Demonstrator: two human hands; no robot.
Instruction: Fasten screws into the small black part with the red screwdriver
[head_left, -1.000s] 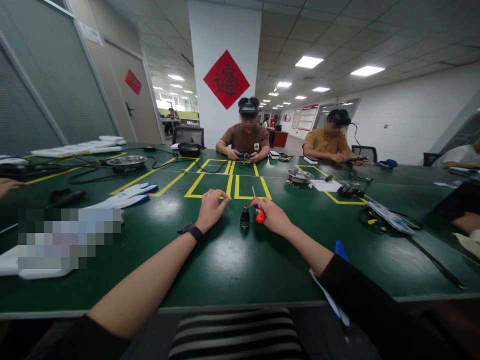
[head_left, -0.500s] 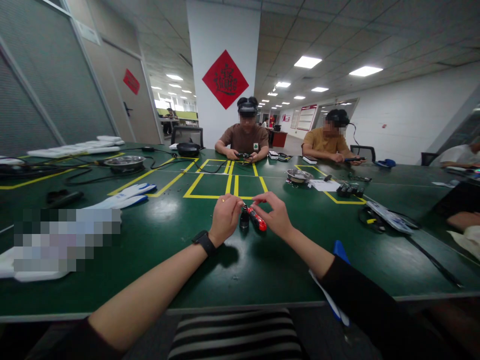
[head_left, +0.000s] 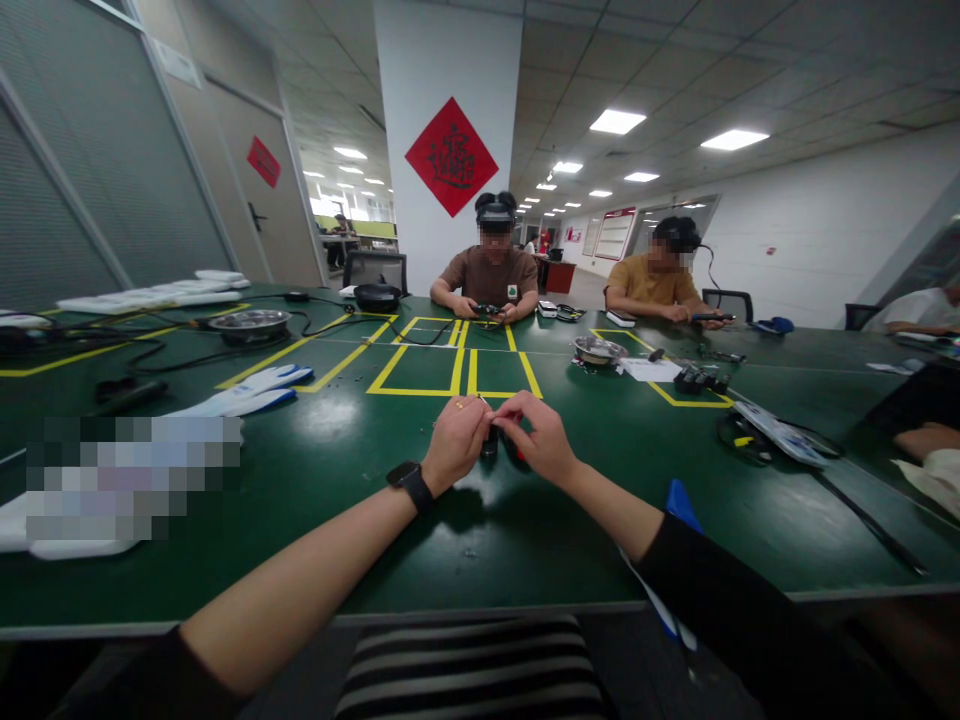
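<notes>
My left hand (head_left: 454, 442), with a black watch (head_left: 410, 484) on its wrist, is closed in a pinch above the green table. Its fingertips meet those of my right hand (head_left: 541, 438), which is pinched too. Whatever lies between the fingertips is too small to make out. Just beneath them is a black cylindrical part (head_left: 489, 446), its upper end hidden by my fingers. A red-and-black tool (head_left: 519, 454) is almost wholly covered by my right hand, with only a bit of red showing.
White-and-blue gloves (head_left: 255, 390) lie to the left, beside a black tube-shaped object (head_left: 131, 396). Metal bowls (head_left: 598, 350) and cables stand further off. Black parts (head_left: 701, 379) and a flat packet (head_left: 780, 434) are on the right. Two people sit across the table (head_left: 360, 560).
My right hand has moved left, bringing its fingertips against those of my left hand. It now covers most of the red-and-black tool, which showed plainly before.
</notes>
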